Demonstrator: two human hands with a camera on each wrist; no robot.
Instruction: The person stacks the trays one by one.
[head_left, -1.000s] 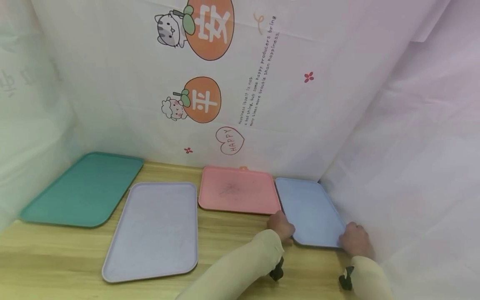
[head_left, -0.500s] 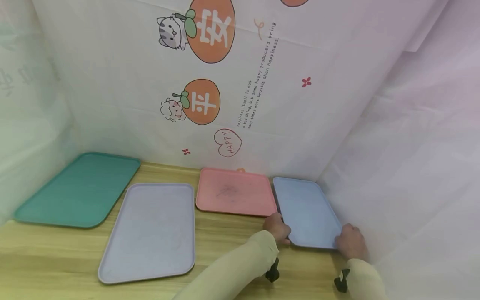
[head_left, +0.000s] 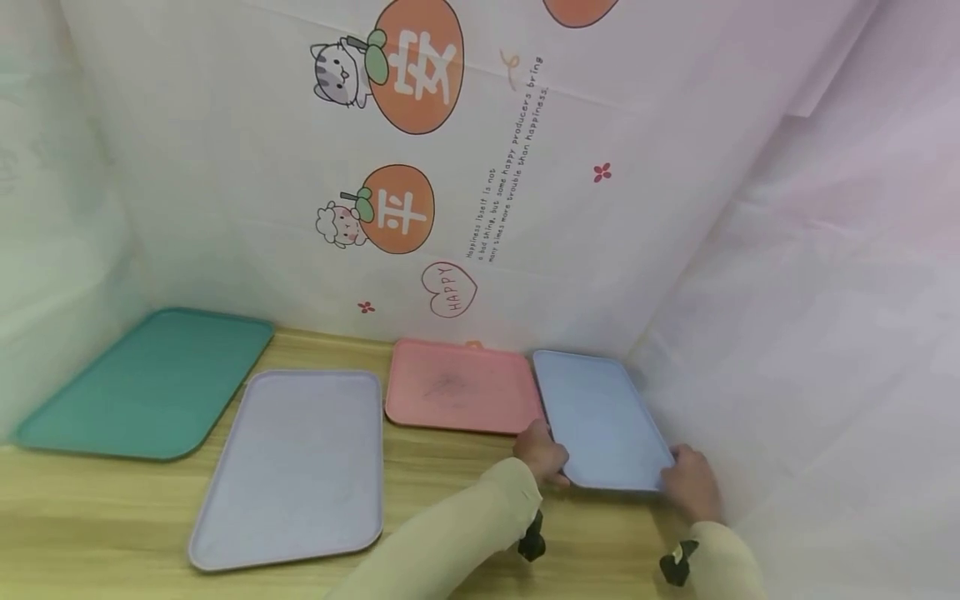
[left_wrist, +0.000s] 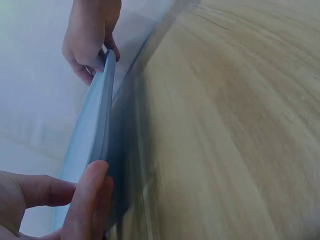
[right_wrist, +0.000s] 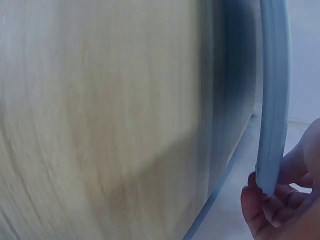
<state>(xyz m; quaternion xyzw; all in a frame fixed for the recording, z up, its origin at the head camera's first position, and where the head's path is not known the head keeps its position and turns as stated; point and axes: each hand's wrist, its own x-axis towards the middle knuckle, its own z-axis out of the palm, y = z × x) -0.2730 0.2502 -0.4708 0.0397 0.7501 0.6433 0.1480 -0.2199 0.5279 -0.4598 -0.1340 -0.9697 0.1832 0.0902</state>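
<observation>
A light blue tray (head_left: 603,421) lies at the right end of the wooden table, beside a pink tray (head_left: 463,387). My left hand (head_left: 542,452) grips its near left corner, fingers under the rim. The near right corner is held by my right hand (head_left: 692,483), close to the white curtain. In the left wrist view the blue tray's edge (left_wrist: 103,115) stands off the tabletop, with a dark shadow below it. From the right wrist, the thumb and fingers (right_wrist: 257,210) pinch the tray's rim (right_wrist: 274,100).
A pale lilac tray (head_left: 296,467) and a green tray (head_left: 157,383) lie on the table (head_left: 97,525) to the left. White printed cloth (head_left: 247,225) forms the back wall, and plain white cloth (head_left: 832,400) closes off the right side.
The view has turned slightly, shifting everything left. The blue tray has risen a little relative to the pink one, with both hands keeping their grip on it.
</observation>
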